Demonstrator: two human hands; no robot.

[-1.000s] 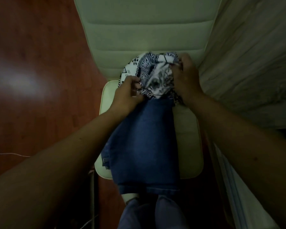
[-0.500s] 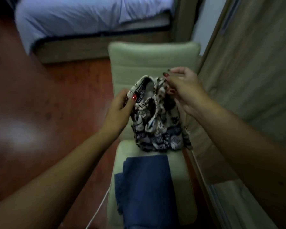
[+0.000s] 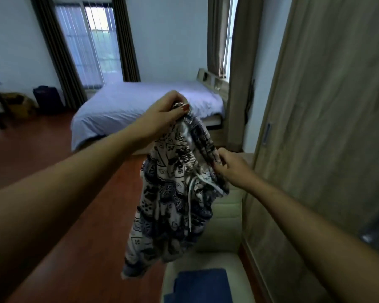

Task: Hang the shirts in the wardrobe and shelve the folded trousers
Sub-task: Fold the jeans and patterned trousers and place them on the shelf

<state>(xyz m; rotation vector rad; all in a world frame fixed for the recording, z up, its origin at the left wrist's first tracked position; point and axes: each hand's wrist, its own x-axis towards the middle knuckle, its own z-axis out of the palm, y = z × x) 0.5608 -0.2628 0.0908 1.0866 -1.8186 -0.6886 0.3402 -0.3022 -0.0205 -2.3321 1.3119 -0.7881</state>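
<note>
Aloft, both hands (image 3: 162,114) grip the patterned garment (image 3: 173,197).

A home bedroom: a made bed (image 3: 129,99) with a pale sheet, curtained windows (image 3: 92,47), a red-brown wooden floor (image 3: 31,149) and a wood-grain wardrobe door (image 3: 337,106) alongside.

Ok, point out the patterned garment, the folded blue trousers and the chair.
patterned garment (image 3: 173,200): head view, middle of the hanging cloth.
folded blue trousers (image 3: 202,285): head view, top face of the fold.
chair (image 3: 225,226): head view, bare backrest.
</note>
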